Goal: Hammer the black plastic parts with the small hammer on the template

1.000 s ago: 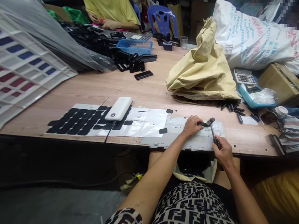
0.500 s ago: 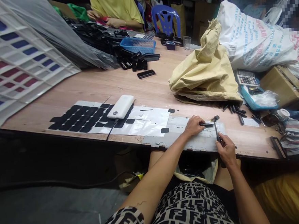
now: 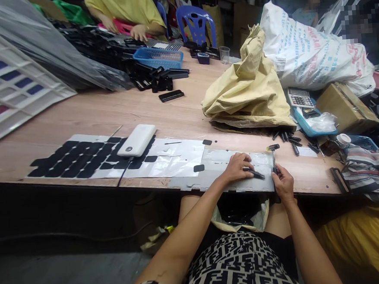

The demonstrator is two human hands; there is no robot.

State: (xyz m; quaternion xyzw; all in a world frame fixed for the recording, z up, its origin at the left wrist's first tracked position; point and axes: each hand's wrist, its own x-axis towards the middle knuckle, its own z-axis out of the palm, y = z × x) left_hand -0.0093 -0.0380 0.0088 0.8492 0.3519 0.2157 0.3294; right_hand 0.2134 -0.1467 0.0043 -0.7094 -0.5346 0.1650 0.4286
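Observation:
My left hand [image 3: 236, 167] rests on a grey metal plate [image 3: 211, 180] at the table's near edge, its fingers pinched on a thin black rod [image 3: 254, 173] that lies across the plate. My right hand [image 3: 282, 184] is closed round the handle of a small hammer [image 3: 273, 154]. The hammer's head stands just above the plate, to the right of the rod's tip. A loose black pad [image 3: 198, 168] lies on the plate to the left of my left hand.
White sheets with several black pads [image 3: 80, 156] and a white power bank [image 3: 136, 140] lie to the left. A yellow sack [image 3: 249, 90], a calculator [image 3: 298, 97], loose black rods [image 3: 288, 136] and a blue basket [image 3: 157, 57] stand further off. A person in yellow works at the far end.
The rod has slid toward me across the plate with my left hand. The hammer head has lifted off the rod's end and my right hand has drawn back slightly.

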